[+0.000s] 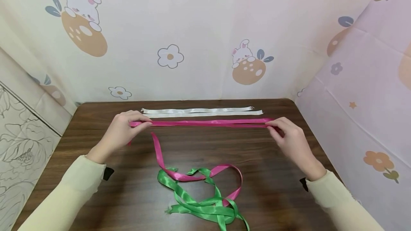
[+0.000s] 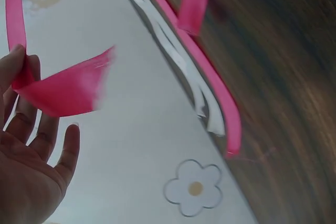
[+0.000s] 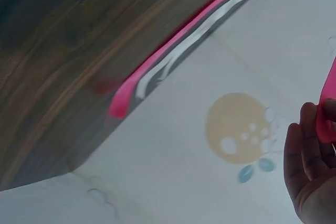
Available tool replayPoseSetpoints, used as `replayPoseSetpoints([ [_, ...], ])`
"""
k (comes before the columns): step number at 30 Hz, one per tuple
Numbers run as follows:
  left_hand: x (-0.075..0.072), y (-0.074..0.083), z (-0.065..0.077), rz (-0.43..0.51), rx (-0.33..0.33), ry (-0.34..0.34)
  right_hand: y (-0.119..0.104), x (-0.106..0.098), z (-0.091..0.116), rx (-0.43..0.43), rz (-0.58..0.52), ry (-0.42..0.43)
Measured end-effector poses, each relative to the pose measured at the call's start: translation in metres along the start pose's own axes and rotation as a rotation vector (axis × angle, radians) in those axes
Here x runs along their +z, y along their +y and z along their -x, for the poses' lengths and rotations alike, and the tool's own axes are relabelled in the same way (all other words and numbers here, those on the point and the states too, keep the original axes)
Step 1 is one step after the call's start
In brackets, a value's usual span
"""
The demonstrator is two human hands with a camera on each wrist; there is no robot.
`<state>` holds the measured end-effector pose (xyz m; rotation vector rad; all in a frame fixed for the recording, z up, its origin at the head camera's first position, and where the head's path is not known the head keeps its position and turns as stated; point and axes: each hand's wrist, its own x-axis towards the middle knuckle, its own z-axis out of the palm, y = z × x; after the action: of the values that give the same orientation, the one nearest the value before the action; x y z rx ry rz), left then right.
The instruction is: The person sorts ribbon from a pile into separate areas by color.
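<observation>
A pink satin ribbon is stretched between both hands above the far part of the table. My left hand pinches it near one end between thumb and finger, and a short tail sticks out past the fingers in the left wrist view. At the other end my right hand pinches it; that hand is partly cut off in the right wrist view. Beneath it another pink ribbon lies straight on the table, beside two white ribbons that run side by side along the back edge.
Nearer on the brown wooden table lies a loose tangle of green ribbons, with a longer pink ribbon curling through it. A printed cloth hangs behind the table, and another hangs at the right.
</observation>
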<state>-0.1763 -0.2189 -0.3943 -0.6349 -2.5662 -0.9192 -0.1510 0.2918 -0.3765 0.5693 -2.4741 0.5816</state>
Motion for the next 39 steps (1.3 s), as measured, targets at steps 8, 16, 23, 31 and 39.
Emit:
replayPoseSetpoints([
  [8, 0.0, -0.022, 0.004, -0.001, -0.046, 0.03, 0.028, 0.006, -0.004, 0.082, 0.004, -0.023],
  [16, 0.006, -0.042, 0.005, -0.025, -0.142, 0.034, 0.053, 0.019, -0.006, 0.207, 0.029, -0.105],
  [23, 0.017, -0.059, 0.007, -0.032, -0.264, 0.002, 0.069, 0.039, -0.006, 0.307, 0.022, -0.194],
  [31, 0.026, -0.071, 0.009, -0.043, -0.378, -0.046, 0.082, 0.058, -0.006, 0.382, 0.011, -0.238],
  [39, 0.039, -0.079, 0.012, -0.094, -0.437, -0.095, 0.088, 0.074, -0.007, 0.434, 0.027, -0.332],
])
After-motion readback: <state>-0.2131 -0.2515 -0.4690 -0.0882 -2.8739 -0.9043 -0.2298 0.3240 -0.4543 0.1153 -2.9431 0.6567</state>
